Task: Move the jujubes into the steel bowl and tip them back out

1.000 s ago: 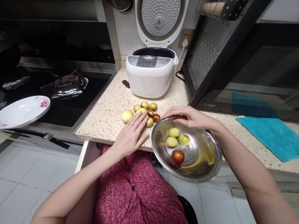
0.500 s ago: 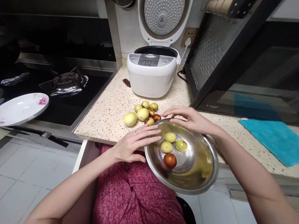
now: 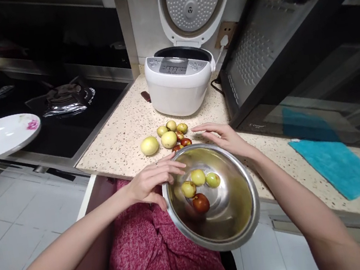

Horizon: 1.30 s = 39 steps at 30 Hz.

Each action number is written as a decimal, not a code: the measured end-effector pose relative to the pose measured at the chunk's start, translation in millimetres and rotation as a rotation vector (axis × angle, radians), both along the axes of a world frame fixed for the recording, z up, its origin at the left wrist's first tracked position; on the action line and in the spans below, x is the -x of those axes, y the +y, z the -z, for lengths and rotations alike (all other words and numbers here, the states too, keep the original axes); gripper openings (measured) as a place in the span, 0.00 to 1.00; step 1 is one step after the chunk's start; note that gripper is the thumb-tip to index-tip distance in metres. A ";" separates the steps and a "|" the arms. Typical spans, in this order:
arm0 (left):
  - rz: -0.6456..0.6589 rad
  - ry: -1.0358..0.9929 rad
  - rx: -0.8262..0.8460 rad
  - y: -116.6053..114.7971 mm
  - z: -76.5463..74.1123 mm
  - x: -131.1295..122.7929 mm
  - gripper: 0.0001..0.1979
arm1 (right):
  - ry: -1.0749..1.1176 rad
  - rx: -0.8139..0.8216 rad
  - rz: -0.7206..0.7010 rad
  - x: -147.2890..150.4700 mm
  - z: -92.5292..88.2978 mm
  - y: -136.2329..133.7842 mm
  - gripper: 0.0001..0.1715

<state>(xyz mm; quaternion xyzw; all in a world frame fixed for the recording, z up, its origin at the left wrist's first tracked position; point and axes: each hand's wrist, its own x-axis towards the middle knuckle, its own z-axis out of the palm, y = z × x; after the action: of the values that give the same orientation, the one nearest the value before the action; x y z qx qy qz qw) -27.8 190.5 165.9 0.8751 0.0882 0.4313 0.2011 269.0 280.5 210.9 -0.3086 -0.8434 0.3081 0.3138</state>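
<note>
Bowl [image 3: 236,217] hangs off the counter [image 3: 123,139] edge, above the lap, and I see four fruits [image 3: 197,177] inside it. Left hand [image 3: 149,182] grasps the left rim, thumb below. Right hand [image 3: 226,139] is released, fingers spread flat just behind the far rim, beside the pile [image 3: 169,139] on the counter.

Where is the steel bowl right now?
In the head view, the steel bowl is low centre, off the counter edge above the lap; left hand grips its left rim, right hand by its far rim.
</note>
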 end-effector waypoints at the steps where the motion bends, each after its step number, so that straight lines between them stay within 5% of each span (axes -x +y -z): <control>1: -0.008 0.005 0.002 -0.1 -0.5 0.2 0.29 | -0.005 -0.006 -0.017 2.5 2.6 -0.1 0.18; 10: -0.029 0.118 -0.027 0.2 -5.6 3.9 0.40 | -0.102 -0.085 -0.185 16.3 21.0 1.2 0.21; 18: 0.002 0.107 -0.013 3.0 -8.5 4.0 0.43 | -0.192 -0.239 -0.092 0.4 10.7 2.8 0.20; 31: 0.032 0.149 -0.014 4.8 -9.2 7.0 0.45 | -0.186 -0.183 -0.077 -3.8 15.2 6.3 0.14; 39: 0.041 0.127 -0.026 6.0 -8.0 6.9 0.44 | 0.009 -0.224 0.009 -5.2 -13.2 -8.0 0.12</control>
<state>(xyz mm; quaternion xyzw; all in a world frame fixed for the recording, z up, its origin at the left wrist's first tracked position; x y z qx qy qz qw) -34.7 196.5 173.9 0.9048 0.0771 0.3720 0.1925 274.2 272.5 224.1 -0.2739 -0.8698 0.2120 0.3515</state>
